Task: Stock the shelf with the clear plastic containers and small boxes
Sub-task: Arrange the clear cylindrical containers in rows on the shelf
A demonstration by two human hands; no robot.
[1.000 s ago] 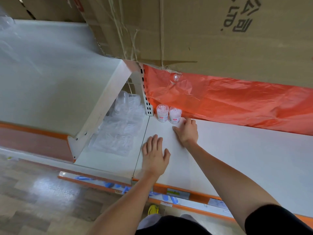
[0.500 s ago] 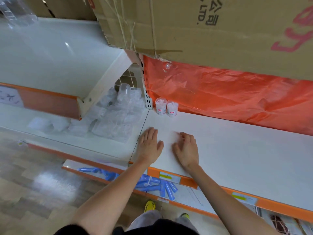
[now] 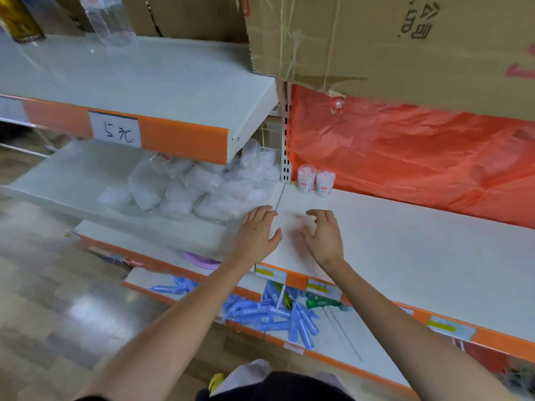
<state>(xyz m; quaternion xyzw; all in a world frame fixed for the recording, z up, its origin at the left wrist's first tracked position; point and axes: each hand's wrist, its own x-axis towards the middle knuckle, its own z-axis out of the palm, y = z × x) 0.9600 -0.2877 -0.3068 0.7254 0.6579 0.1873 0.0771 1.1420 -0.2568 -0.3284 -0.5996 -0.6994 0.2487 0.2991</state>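
Head view: nearest the camera, dark clothing (image 3: 275, 386) fills the bottom edge, and two bare forearms reach forward from it. Beneath them a lower shelf (image 3: 341, 334) holds a loose heap of blue tubes (image 3: 275, 312), with a green packet (image 3: 321, 301) just beside the heap. Above that runs the orange front edge (image 3: 298, 280) of the main shelf (image 3: 419, 256), with price tags clipped along it.

The left grip (image 3: 257, 233) lies palm down near the main shelf's front left corner. Its fingers are straight and close together, the thumb spread, and the fingertips reach the dark seam where this shelf meets the one to its left. It holds nothing. The right grip (image 3: 322, 235) is just beside it and apart from it, fingers loosely curled and spread, also holding nothing. Motion blur hides whether its fingertips touch the board, though they seem to.

Farther back, two containers (image 3: 306, 179) stand upright and touching each other in the main shelf's back left corner, well apart from both grips. They are clear, with white contents and pink labels, and stand beside a slotted white post (image 3: 286, 157) and against an orange plastic sheet (image 3: 405, 157).

Left of the post, the neighbouring shelf (image 3: 72, 175) carries bags (image 3: 188, 192) of clear plastic ware. A higher shelf (image 3: 144, 70) above it bears a handwritten tag (image 3: 115, 129). Farthest off, a cardboard box (image 3: 376, 39) overhangs the sheet
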